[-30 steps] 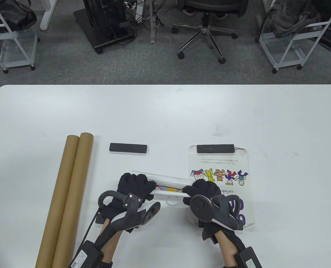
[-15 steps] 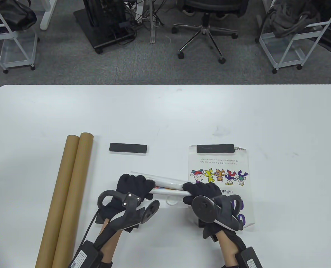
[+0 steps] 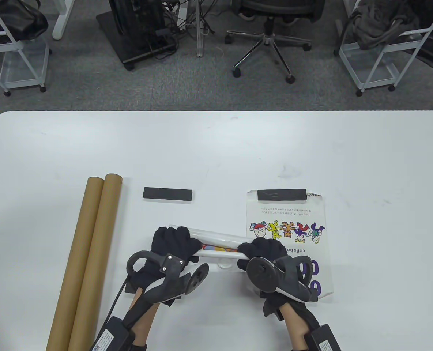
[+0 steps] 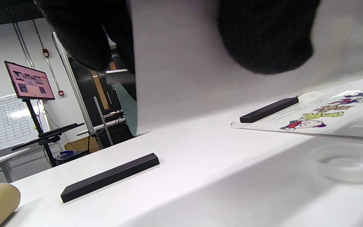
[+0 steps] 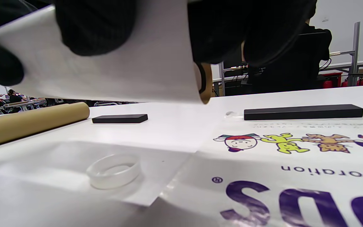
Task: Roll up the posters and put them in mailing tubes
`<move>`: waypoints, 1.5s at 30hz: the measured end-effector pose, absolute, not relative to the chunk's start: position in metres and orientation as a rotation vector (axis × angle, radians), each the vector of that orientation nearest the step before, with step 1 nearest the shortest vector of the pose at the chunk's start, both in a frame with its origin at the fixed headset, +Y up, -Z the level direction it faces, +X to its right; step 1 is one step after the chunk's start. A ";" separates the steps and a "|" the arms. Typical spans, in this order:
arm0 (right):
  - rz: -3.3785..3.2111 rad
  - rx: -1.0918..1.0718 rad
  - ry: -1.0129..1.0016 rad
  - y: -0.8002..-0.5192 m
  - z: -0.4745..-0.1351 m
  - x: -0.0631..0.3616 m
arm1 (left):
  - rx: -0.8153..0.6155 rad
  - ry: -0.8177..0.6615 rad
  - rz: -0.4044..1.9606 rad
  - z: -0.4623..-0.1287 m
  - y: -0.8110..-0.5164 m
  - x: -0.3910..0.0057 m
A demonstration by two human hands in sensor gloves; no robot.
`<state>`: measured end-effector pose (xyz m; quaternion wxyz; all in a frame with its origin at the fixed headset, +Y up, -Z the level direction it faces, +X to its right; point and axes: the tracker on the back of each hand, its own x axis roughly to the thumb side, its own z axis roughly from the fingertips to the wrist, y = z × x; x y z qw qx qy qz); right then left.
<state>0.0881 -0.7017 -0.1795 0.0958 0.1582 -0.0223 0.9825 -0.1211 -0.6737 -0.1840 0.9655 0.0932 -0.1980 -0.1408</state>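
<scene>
Rolled poster (image 3: 219, 244) is held between both hands low in the centre of the table view, lifted off the white table (image 3: 216, 153), as both wrist views show. Left hand (image 3: 172, 245) grips the roll's left end with fingers wrapped over it; right hand (image 3: 262, 250) grips the right end the same way. Beneath the roll, a clear plastic ring (image 5: 113, 170) lies on the table, just beside the left edge of a flat poster (image 3: 287, 241). That flat poster, printed with cartoon figures, extends from under the right hand toward the centre right of the frame. A black bar weight (image 3: 282, 195) rests across its far edge. A second black bar weight (image 3: 168, 193) lies on bare table above the left hand, apart from the roll. Two brown mailing tubes (image 3: 88, 256) lie side by side and touching at lower left, well apart from the hands.
</scene>
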 end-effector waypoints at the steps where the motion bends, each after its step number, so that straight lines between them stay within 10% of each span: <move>1: 2.921 0.463 -0.071 -0.701 -0.179 0.088 | 0.194 -0.406 -0.294 -0.184 -0.674 -0.120; 45: 2.948 0.445 -0.019 -0.699 -0.179 0.088 | 0.152 -0.417 -0.235 -0.186 -0.679 -0.123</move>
